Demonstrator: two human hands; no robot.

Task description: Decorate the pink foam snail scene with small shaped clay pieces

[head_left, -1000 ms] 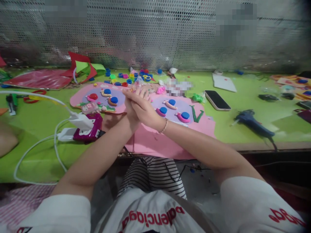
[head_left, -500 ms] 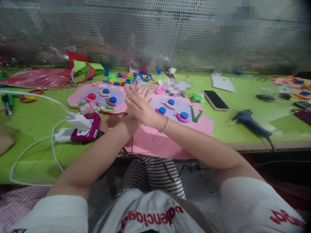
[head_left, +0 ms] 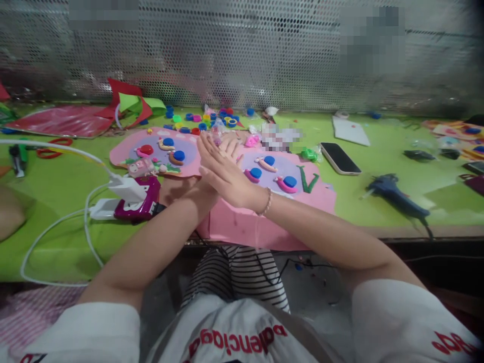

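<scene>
My right hand (head_left: pixel 230 176) lies across my left hand (head_left: pixel 229 144), palm to palm, fingers stretched out flat. Whatever may be between the palms is hidden. Beneath them is pink craft card (head_left: pixel 249 224). To the right, a lilac patch bears several clay snails with blue bottle-cap shells, among them a pink snail (head_left: pixel 286 184), beside a green V-shaped clay piece (head_left: pixel 308 179). On the left, another lilac patch (head_left: pixel 191 147) has more snails, one with a red shell (head_left: pixel 144 150). Pink clay (head_left: pixel 253 140) and green clay (head_left: pixel 310 154) lie just beyond.
Bottle caps (head_left: pixel 204 118) are scattered at the back before a perforated metal panel (head_left: pixel 242 55). A phone (head_left: pixel 340 159) and glue gun (head_left: pixel 397 196) lie right. Left are a purple power adapter (head_left: pixel 138 204) with white cables, scissors (head_left: pixel 55 147) and another person's arm (head_left: pixel 10 214).
My palms stay pressed together, with only a slight shift of the hands. The whole view has moved a little, so things appear slightly further right.
</scene>
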